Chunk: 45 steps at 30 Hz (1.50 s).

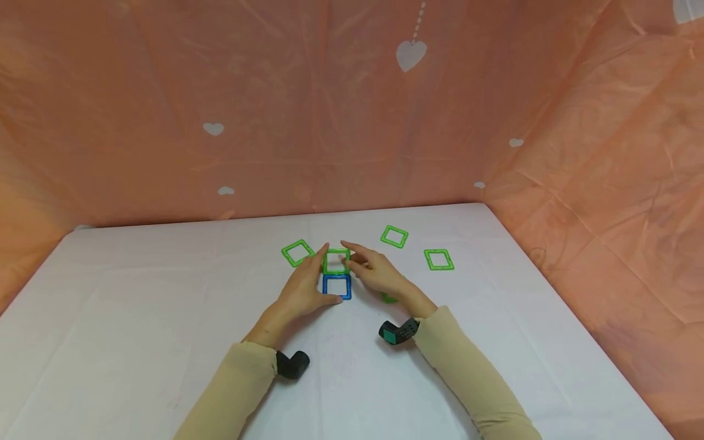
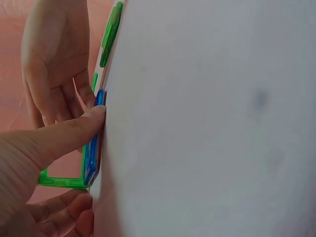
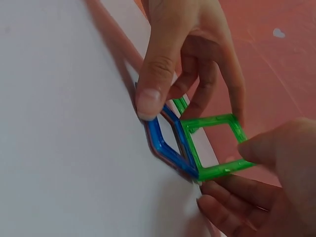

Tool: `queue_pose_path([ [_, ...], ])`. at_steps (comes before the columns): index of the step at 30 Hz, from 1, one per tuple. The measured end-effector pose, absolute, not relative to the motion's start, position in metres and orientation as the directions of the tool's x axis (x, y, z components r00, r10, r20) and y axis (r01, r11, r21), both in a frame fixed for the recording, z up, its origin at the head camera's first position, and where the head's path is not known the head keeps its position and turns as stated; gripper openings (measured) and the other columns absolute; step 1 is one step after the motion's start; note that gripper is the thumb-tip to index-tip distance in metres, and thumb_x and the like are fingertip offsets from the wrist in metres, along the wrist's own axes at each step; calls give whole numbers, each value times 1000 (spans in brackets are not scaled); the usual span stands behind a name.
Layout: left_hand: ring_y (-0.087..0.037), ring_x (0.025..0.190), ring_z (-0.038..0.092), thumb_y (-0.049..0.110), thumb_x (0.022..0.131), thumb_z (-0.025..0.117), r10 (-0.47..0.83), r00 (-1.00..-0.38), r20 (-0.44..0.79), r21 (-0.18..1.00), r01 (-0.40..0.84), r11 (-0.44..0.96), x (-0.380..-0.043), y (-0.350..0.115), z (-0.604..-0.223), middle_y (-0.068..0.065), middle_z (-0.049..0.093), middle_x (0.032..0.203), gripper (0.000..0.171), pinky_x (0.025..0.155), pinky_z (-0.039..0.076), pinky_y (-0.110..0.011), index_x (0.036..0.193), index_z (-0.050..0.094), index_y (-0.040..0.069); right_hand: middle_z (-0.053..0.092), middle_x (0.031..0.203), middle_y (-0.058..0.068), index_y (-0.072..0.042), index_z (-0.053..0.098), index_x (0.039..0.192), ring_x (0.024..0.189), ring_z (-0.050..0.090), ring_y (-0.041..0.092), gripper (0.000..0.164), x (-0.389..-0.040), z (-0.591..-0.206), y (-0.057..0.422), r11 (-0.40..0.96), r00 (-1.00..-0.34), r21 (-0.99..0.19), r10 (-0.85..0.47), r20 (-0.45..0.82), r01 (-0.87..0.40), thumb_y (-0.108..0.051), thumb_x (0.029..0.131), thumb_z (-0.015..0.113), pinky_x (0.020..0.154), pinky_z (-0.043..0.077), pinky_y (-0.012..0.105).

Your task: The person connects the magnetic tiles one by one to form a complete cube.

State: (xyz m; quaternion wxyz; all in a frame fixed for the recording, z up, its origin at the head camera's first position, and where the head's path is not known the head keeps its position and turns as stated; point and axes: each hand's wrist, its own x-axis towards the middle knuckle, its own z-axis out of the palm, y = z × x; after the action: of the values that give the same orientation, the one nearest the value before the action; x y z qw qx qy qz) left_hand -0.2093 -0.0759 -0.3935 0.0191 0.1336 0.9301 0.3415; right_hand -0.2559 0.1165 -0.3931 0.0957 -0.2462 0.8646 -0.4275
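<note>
A blue square magnetic tile (image 1: 345,297), an open frame, lies on the white table in the head view. From its far edge a green square magnetic tile (image 3: 212,173) stands up, as the wrist views show. My left hand (image 1: 304,288) holds the blue tile, thumb on its near edge, while the index finger reaches along the green tile's left side. With thumb and fingers, my right hand (image 1: 381,274) pinches the green tile at its right side. In the right wrist view the right thumb (image 3: 261,148) touches the green frame's corner. Part of the left fingers is hidden behind the tiles.
Other green square tiles lie flat: one (image 1: 287,257) left of the hands, one (image 1: 406,238) at the back right, one (image 1: 440,268) farther right. Another green piece (image 1: 388,299) is mostly hidden under the right wrist. An orange cloth wall (image 1: 352,171) borders the table.
</note>
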Motion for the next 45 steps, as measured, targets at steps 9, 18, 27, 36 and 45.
queue_pose_path([
  [9, -31, 106, 52, 22, 72, 85, 227, -973, 48, 690, 196, 697, -208, -73, -393, -22, 46, 134, 106, 94, 46, -48, 153, 18, 8, 63, 124, 12, -6, 54, 134, 114, 59, 26, 41, -255, -392, 140, 561, -878, -742, -472, 78, -368, -19, 95, 59, 98, 47, 41],
  [18, -38, 125, 44, 21, 72, 85, 206, -978, 44, 698, 178, 694, -207, -75, -392, -25, 42, 141, 108, 105, 37, -54, 154, 16, 9, 59, 128, 13, -3, 57, 130, 120, 55, 28, 45, -248, -389, 163, 580, -875, -724, -478, 68, -373, -19, 89, 67, 104, 42, 46],
  [27, -37, 121, 47, 21, 72, 85, 206, -978, 36, 696, 173, 697, -206, -76, -392, -25, 43, 141, 107, 103, 40, -53, 154, 16, 9, 61, 125, 17, 0, 57, 128, 118, 56, 31, 46, -245, -391, 172, 552, -854, -726, -511, 95, -411, -18, 88, 68, 101, 44, 47],
  [36, -33, 110, 51, 22, 72, 85, 196, -980, 37, 696, 166, 698, -206, -77, -393, -23, 43, 140, 108, 97, 45, -49, 154, 16, 9, 61, 125, 15, -1, 59, 126, 118, 57, 30, 45, -242, -390, 176, 568, -847, -700, -522, 100, -432, -18, 86, 70, 101, 44, 47],
  [45, -30, 99, 52, 22, 72, 85, 203, -978, 47, 693, 178, 698, -206, -81, -395, -22, 48, 133, 108, 89, 47, -45, 154, 16, 8, 61, 125, 11, -5, 62, 124, 120, 54, 28, 51, -237, -390, 179, 609, -847, -666, -527, 65, -430, -22, 79, 77, 104, 41, 46],
])
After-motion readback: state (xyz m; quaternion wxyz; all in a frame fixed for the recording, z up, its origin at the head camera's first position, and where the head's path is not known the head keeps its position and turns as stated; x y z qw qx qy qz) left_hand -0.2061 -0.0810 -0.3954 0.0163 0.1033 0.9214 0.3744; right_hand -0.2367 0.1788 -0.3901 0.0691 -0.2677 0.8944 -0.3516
